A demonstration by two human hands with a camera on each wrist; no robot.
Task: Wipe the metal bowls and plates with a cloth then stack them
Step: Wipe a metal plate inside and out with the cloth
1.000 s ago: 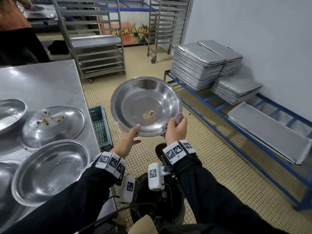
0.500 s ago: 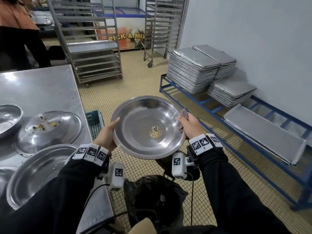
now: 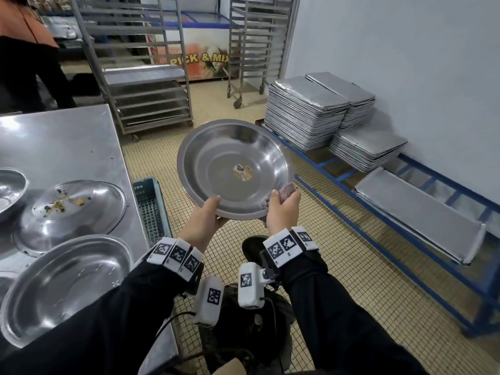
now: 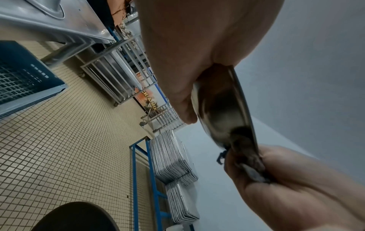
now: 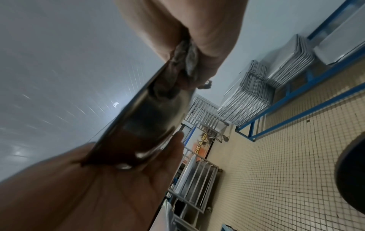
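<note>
A shiny metal bowl (image 3: pixel 232 163) with a round sticker in its middle is held in the air over the tiled floor, tilted towards me. My left hand (image 3: pixel 204 216) grips its near rim, thumb on the inside and fingers underneath (image 4: pixel 177 96). At the near right rim my right hand (image 3: pixel 282 205) pinches a greyish cloth (image 3: pixel 286 189) against the metal. The right wrist view shows the cloth (image 5: pixel 185 59) wrapped over the rim of the bowl (image 5: pixel 150 115).
The steel table (image 3: pixel 62 142) at the left carries a clean plate (image 3: pixel 62 288), an upturned dish with food crumbs (image 3: pixel 70 212) and another bowl (image 3: pixel 9 190). A blue crate (image 3: pixel 150 207) stands beside it. Stacked trays (image 3: pixel 305 112) sit on a blue rack at the right.
The bowl has turned in my hands. My right hand with the cloth slid along the rim, out to the right side and back to the near right, and my left hand shifted to the near rim.
</note>
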